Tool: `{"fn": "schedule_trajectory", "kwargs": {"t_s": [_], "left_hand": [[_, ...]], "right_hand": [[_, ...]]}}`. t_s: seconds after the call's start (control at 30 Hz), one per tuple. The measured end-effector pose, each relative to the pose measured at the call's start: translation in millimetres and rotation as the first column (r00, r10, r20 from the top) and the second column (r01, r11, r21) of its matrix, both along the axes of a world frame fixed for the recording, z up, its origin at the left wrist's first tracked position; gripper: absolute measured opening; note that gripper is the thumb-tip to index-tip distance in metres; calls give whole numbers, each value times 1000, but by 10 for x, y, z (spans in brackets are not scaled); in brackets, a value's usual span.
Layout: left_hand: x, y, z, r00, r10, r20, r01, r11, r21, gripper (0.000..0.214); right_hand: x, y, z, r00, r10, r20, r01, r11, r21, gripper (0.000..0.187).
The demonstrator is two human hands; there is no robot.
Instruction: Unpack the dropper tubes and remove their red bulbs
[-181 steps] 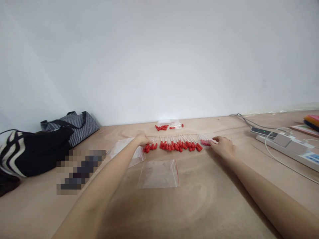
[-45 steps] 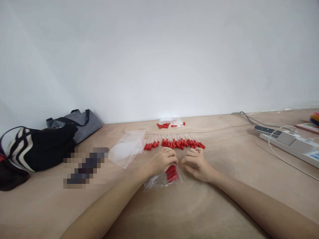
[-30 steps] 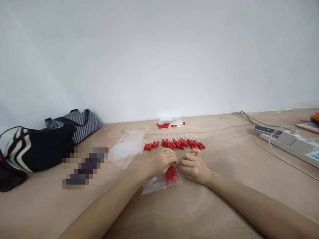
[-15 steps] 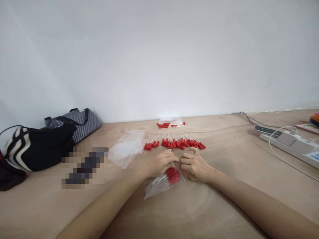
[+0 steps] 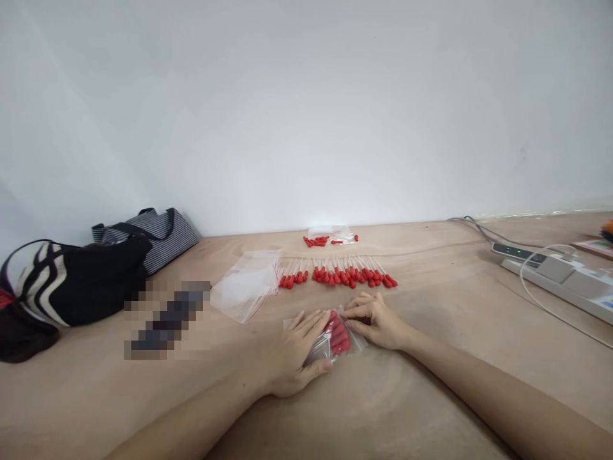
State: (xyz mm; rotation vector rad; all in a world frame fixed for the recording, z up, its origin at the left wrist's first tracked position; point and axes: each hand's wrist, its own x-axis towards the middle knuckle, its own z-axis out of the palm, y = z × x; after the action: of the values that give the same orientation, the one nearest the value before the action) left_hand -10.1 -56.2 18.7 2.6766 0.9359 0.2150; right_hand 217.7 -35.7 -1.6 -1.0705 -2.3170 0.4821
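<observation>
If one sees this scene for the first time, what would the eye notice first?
Probably the row of red-tipped sticks across the middle, bright against the pale table. In front of it, the left hand lies spread on a clear bag holding similar sticks, and the right hand is at the bag's right edge. Further left, a striped bag sits by the wall.

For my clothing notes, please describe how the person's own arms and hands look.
The left arm and right arm are bare as far as they show, with no sleeve visible. The left hand and right hand wear no gloves; no ring, watch or bracelet shows. A small dark spot marks the left arm near the wrist.
</observation>
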Motion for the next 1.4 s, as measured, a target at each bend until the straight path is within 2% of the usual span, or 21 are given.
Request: {"fn": "schedule_trajectory", "kwargs": {"t_s": [0.17,0.27,0.4,0.53,0.73,0.93,1.1,1.23,1.4], "left_hand": [[21,-7,28,997,64,50,-62,997,-45,68],[18,-13,61,991,118,63,-112,990,-84,68],[8,14,71,989,131,72,-120,983,-139,67],[1,25,51,983,144,114,-124,979,-162,64],[-11,26,29,981,145,130,-122,978,-169,62],[-16,39,13,978,174,117,-150,970,-190,64],[-32,53,-6,977,178,118,-155,971,-181,65],[-56,77,-50,977,173,122,-151,973,-173,66],[-60,80,-49,978,186,98,-166,968,-188,67]], "right_hand": [[-35,7,-19,998,-38,-51,32,994,-103,36],[-27,29,30,999,18,-38,-24,987,-159,37],[-13,35,114,996,87,2,-84,968,-235,45],[-20,-15,169,996,84,27,-77,975,-211,43],[-95,-102,168,998,-46,37,53,975,-215,35],[-164,-117,114,998,-62,-28,53,964,-260,40],[-185,-120,85,1000,-24,5,24,985,-170,31],[-208,-127,77,997,-79,4,78,980,-183,37],[-212,-116,74,998,-63,-25,58,984,-166,38]]}}
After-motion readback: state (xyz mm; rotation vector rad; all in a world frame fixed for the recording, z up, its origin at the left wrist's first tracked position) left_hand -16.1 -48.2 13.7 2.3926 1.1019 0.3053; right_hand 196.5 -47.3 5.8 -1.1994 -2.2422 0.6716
